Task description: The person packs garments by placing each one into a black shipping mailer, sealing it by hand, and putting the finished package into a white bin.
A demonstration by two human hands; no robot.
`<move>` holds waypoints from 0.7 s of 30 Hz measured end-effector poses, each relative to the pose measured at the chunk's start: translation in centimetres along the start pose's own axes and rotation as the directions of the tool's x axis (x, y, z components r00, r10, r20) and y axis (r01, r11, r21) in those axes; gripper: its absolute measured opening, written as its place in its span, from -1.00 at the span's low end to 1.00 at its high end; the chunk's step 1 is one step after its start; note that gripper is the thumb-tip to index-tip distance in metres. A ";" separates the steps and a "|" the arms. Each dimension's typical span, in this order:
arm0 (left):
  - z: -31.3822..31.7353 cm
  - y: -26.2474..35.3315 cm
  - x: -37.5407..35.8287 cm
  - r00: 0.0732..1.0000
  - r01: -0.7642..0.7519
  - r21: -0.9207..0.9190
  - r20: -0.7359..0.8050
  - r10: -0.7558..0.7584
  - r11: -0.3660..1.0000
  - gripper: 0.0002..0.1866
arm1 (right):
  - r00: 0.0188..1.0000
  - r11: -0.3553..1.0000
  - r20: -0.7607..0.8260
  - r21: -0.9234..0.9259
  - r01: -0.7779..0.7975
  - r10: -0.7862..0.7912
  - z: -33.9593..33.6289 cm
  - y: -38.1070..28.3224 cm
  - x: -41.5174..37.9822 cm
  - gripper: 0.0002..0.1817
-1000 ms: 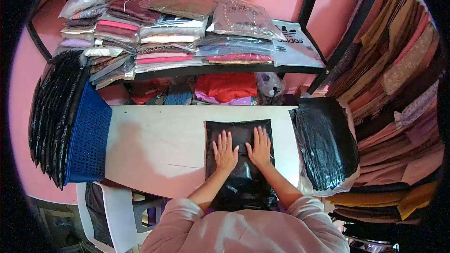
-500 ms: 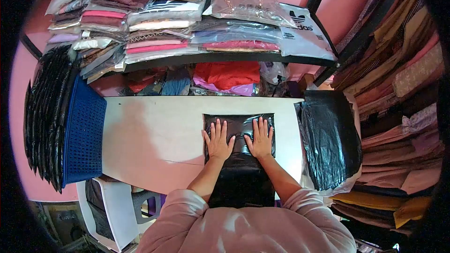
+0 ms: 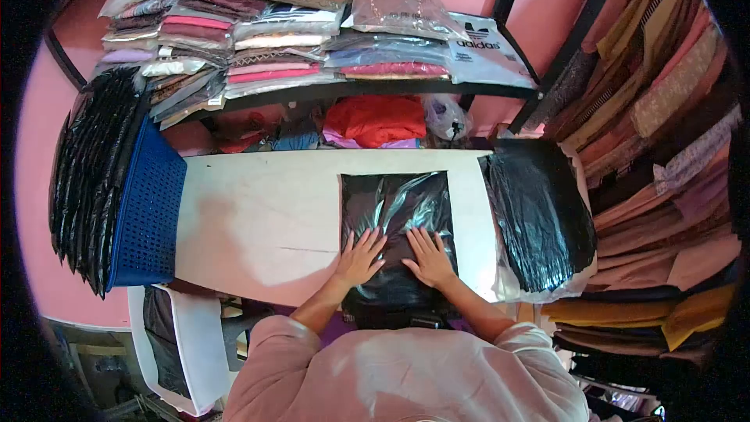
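Note:
A glossy black plastic bag (image 3: 397, 197) lies flat on the white table, its far edge fairly straight and its surface creased. My left hand (image 3: 361, 258) rests palm down on the left part of the bag, fingers spread and holding nothing. On the right part, my right hand (image 3: 430, 259) also presses flat with its fingers stretched out. Both thumbs point inward, with a gap of bag between them. The near end of the bag reaches the table's front edge close to my body; what is inside it cannot be seen.
A stack of black plastic bags (image 3: 539, 219) lies at the table's (image 3: 258, 195) right end. At its left end stands a blue basket (image 3: 147, 207) packed with black parcels (image 3: 92, 180). A shelf (image 3: 375, 89) of bagged clothes runs above; garments (image 3: 664, 180) hang at right.
Both hands have slid from the far part of the bag toward my body, staying flat on it. More of the bag's far half now shows. The camera view has shifted slightly.

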State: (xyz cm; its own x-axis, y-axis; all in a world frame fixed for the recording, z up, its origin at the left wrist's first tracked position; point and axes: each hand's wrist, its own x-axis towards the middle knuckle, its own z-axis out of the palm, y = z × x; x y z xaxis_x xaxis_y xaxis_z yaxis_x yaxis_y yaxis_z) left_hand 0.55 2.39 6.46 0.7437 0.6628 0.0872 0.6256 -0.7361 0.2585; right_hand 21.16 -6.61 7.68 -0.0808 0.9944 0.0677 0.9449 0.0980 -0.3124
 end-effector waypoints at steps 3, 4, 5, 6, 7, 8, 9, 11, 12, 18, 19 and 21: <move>1.5 -2.4 -6.9 0.988 -0.122 0.082 0.109 0.113 0.989 -0.36 | 0.992 0.994 0.076 0.021 -0.104 0.102 0.5 3.3 -7.2 -0.36; 1.7 -3.1 -8.5 0.990 -0.094 0.213 0.121 0.069 0.973 -0.38 | 0.992 0.988 0.010 0.086 -0.125 0.124 0.8 4.8 -9.6 -0.35; 0.8 -3.6 -9.9 0.989 -0.095 0.210 0.131 0.068 0.973 -0.38 | 0.987 0.977 -0.051 0.154 -0.144 0.154 1.2 5.8 -11.6 -0.33; -0.9 -3.8 -11.2 0.967 -0.172 0.130 0.214 0.141 0.976 -0.36 | 0.986 0.975 -0.044 0.161 -0.151 0.160 0.5 6.1 -13.1 -0.33; -2.5 -3.8 -12.0 0.933 -0.240 0.044 0.286 0.218 0.970 -0.34 | 0.996 0.971 0.020 0.222 -0.084 0.082 -1.0 6.0 -14.1 -0.28; -3.8 -3.6 -12.3 0.897 -0.255 -0.032 0.365 0.249 0.966 -0.28 | 0.997 0.958 0.080 0.285 -0.021 -0.002 -2.0 5.7 -14.7 -0.22; -3.7 -3.6 -12.7 0.895 -0.253 -0.036 0.369 0.249 0.967 -0.28 | 0.996 0.958 0.085 0.287 -0.024 0.000 -2.2 5.5 -14.9 -0.22; -3.2 -3.6 -13.4 0.897 -0.256 -0.165 0.326 0.298 0.952 -0.26 | 0.977 0.994 0.203 0.094 0.053 -0.071 -2.4 5.0 -15.2 -0.11; -3.0 -3.5 -13.4 0.896 -0.255 -0.168 0.328 0.298 0.952 -0.26 | 0.975 0.996 0.215 0.081 0.035 -0.052 -2.5 4.5 -15.0 -0.10; -1.9 -3.0 -13.1 0.922 -0.305 -0.115 0.213 0.323 0.945 -0.44 | 0.973 0.979 0.113 0.069 0.193 -0.200 -0.9 4.7 -14.1 -0.35; -0.6 -3.5 -13.1 0.947 -0.275 -0.187 0.116 0.299 0.943 -0.54 | 0.979 0.970 -0.012 0.132 0.203 -0.203 -1.1 4.5 -13.6 -0.45; 1.4 -4.2 -12.7 0.963 -0.256 -0.256 0.017 0.269 0.932 -0.63 | 0.976 0.967 -0.160 0.186 0.177 -0.147 -0.7 4.1 -12.6 -0.65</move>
State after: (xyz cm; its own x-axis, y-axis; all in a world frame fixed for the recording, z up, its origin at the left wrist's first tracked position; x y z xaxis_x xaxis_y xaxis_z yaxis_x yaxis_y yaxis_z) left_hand -11.22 -3.13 2.89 0.8883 0.4382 0.1372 0.3327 -0.8202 0.4654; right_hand 26.29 -18.81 6.25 -0.1672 0.9499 0.2642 0.8400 0.2775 -0.4663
